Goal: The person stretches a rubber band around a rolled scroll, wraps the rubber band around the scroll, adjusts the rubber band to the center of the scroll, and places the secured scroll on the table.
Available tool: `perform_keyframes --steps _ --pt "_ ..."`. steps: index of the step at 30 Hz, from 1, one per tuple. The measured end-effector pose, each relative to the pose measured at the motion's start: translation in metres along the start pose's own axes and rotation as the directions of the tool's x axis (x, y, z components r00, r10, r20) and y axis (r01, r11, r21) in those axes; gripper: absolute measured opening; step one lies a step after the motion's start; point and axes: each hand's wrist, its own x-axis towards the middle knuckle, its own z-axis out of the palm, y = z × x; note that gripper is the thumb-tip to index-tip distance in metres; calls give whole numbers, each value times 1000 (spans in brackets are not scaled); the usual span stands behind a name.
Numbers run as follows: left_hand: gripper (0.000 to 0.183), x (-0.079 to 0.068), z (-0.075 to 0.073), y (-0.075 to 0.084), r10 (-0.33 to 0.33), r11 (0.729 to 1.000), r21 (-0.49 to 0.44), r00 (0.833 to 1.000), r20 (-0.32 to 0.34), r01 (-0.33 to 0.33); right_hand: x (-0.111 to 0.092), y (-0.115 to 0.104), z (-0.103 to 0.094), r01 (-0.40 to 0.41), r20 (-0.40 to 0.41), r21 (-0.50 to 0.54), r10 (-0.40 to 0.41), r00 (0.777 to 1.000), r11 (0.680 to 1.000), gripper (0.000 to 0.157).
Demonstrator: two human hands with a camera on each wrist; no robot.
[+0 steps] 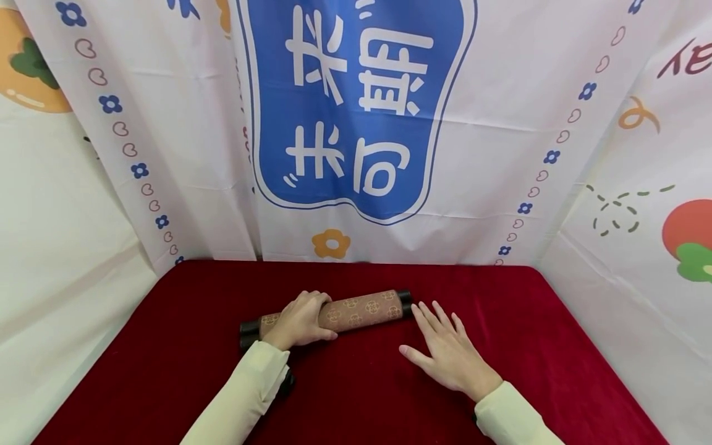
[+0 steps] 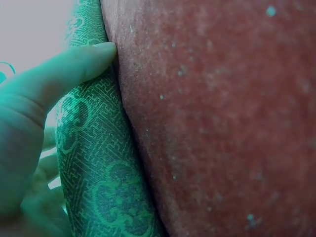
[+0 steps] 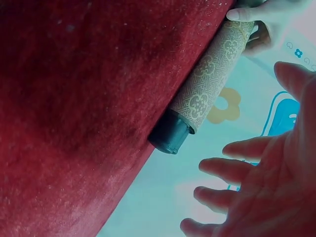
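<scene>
A rolled scroll [image 1: 364, 311] in brown cloth with gold motifs lies slightly aslant on the red table, its two dark rods showing at both ends. My left hand [image 1: 300, 320] grips it left of its middle. In the left wrist view, the thumb [image 2: 94, 59] presses along the near side of the scroll [image 2: 101, 148], and the other fingers are partly hidden behind it. Just off the scroll's right end, my right hand [image 1: 447, 355] is spread with straight fingers. The right wrist view shows a dark rod end [image 3: 170, 134] apart from those fingers [image 3: 224, 170].
A red velvety cloth [image 1: 356, 395] covers the table. White printed curtains stand behind it and at both sides, the back one bearing a blue panel [image 1: 345, 123] with white characters. Something dark [image 1: 286, 383] sits at the left wrist.
</scene>
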Motion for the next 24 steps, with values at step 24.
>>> perform_keyframes --steps 24 --pt "102 -41 -16 15 -5 998 65 1000 -26 7 2 9 4 -34 -42 -103 30 999 994 94"
